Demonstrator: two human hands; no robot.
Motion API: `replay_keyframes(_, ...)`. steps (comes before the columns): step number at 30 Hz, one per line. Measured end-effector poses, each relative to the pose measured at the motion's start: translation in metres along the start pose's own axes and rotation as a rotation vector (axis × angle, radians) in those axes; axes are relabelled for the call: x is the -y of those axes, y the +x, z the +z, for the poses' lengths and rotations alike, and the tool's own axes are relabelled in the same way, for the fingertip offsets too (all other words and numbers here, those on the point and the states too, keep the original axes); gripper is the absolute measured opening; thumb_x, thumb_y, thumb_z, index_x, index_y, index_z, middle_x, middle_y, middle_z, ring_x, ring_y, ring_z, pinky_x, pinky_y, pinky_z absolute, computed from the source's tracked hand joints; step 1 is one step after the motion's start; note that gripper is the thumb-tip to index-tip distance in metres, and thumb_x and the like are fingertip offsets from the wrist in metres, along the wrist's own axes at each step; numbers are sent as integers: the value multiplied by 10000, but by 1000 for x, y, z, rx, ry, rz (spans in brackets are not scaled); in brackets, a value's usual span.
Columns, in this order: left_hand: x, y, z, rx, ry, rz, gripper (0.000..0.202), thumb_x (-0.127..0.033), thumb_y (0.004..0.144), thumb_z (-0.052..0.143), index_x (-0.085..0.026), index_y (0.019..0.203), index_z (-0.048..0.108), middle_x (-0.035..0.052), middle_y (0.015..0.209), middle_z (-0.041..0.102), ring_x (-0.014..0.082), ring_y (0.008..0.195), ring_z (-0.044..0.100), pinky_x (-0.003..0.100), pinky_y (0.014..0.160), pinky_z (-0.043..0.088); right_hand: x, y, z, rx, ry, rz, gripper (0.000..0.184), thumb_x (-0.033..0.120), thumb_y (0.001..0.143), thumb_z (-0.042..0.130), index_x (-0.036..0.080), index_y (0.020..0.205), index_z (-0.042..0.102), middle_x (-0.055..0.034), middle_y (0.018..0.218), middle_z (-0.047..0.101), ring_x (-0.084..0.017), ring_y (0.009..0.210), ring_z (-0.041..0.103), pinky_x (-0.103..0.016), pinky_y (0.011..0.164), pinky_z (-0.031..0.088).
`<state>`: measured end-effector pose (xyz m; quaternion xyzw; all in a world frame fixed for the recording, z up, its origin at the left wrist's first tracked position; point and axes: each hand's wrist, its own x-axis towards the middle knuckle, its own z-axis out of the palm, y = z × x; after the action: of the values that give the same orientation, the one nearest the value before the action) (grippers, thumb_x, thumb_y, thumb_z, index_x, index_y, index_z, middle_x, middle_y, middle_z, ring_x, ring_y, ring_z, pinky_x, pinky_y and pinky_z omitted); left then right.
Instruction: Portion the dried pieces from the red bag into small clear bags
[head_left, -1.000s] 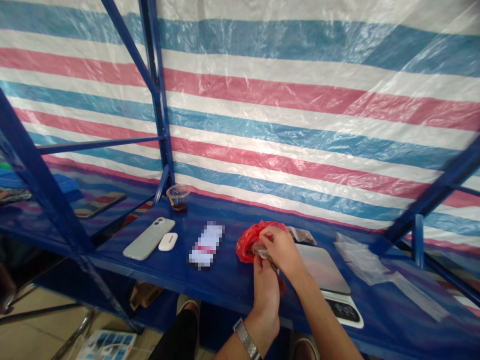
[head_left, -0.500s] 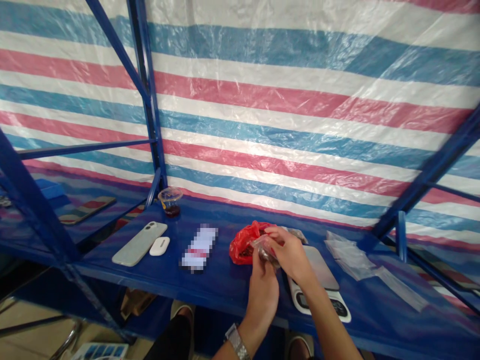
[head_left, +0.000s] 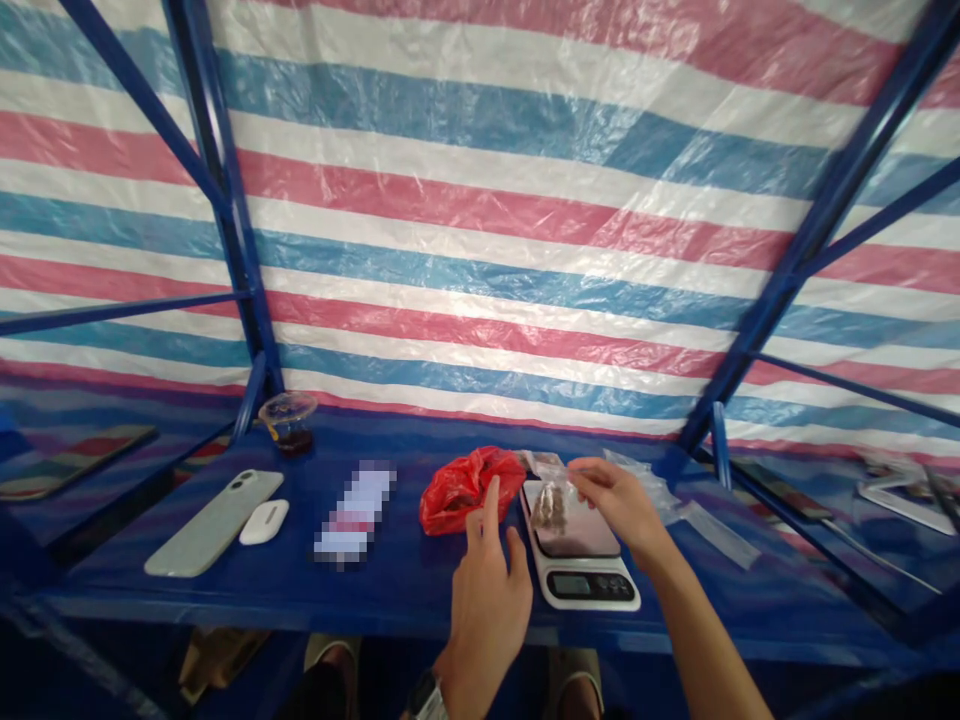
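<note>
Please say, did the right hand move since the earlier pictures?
Yes, rightward: the right hand was left of the kitchen scale, now above its right side.

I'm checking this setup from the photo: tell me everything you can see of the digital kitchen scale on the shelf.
The digital kitchen scale has a white plastic body, a glossy dark platform and a dark display at the front, its reading too small to make out. It sits flat on the blue shelf, with a small clear bag of brown pieces on the platform. A red plastic bag lies just left of it, and the right hand hangs near its back right corner.
</note>
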<state>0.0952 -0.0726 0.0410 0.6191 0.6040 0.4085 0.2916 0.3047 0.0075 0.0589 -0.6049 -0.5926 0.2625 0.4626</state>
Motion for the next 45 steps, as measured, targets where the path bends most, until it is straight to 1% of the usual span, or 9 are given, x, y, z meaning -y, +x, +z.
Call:
replay_keyframes(3, -2, 0, 2, 9, 34, 5, 560, -295, 1030, 352, -277, 1590, 352, 122, 1547, 512, 277, 1205, 689, 367, 1007, 534, -27, 2, -11, -87, -287, 39, 203, 325, 782, 632, 200, 897, 744, -50, 766, 760, -238, 744, 700, -342, 742, 501)
replay_keyframes(5, -3, 0, 5, 22, 46, 13, 563, -279, 1024, 361, -262, 1586, 354, 129, 1556, 503, 282, 1235, 674, 379, 1028, 525, -37, 1, -14, -106, -439, 35, 240, 334, 823, 595, 203, 949, 751, -62, 836, 768, -252, 812, 712, -347, 781, 496)
replay_keyframes(8, -4, -1, 9, 41, 56, 30, 562, -255, 1017, 369, -244, 1578, 363, 143, 1535, 523, 287, 1290, 639, 392, 1073, 497, -42, -1, -15, -144, -535, 33, 341, 384, 890, 534, 185, 1067, 746, -88, 921, 770, -264, 875, 713, -349, 800, 492)
replay_keyframes(13, 1, -2, 15, 55, 60, 67, 526, -242, 998, 399, -238, 1522, 442, 140, 1534, 527, 289, 1301, 629, 401, 1085, 488, -42, -1, -24, -220, -533, 32, 373, 393, 936, 474, 185, 1065, 756, -115, 988, 781, -281, 951, 713, -349, 819, 486)
replay_keyframes(17, 6, -1, 16, 64, 87, 62, 515, -218, 971, 424, -230, 1483, 478, 138, 1526, 538, 298, 1275, 639, 412, 1033, 521, -46, -2, -28, -200, -522, 63, 334, 387, 931, 494, 200, 974, 768, -104, 887, 784, -281, 864, 714, -343, 756, 471)
replay_keyframes(24, 9, 2, 13, 66, 155, 103, 485, -183, 969, 396, -200, 1447, 481, 144, 1469, 580, 263, 1261, 641, 394, 1041, 520, -52, -3, -29, -155, -530, 94, 344, 406, 939, 502, 208, 888, 778, -89, 796, 766, -251, 756, 689, -316, 682, 433)
replay_keyframes(29, 10, 2, 14, 62, 180, 96, 487, -177, 962, 401, -196, 1442, 484, 152, 1443, 593, 278, 1244, 653, 416, 997, 546, -53, -3, -28, -135, -552, 137, 409, 463, 957, 487, 195, 860, 781, -119, 814, 771, -274, 807, 700, -327, 710, 440)
replay_keyframes(37, 11, 2, 13, 70, 203, 89, 480, -177, 964, 411, -217, 1436, 493, 136, 1421, 609, 254, 1233, 664, 358, 962, 554, -45, -6, -24, -56, -585, 184, 453, 523, 968, 468, 216, 846, 777, -121, 827, 783, -294, 855, 724, -341, 729, 450)
replay_keyframes(45, 16, 0, 17, 73, 130, 130, 450, -156, 958, 395, -221, 1383, 530, 127, 1387, 629, 247, 1212, 672, 376, 973, 549, -46, -7, -17, -91, -526, 171, 401, 512, 928, 535, 212, 796, 766, -114, 775, 767, -284, 800, 713, -344, 713, 458)
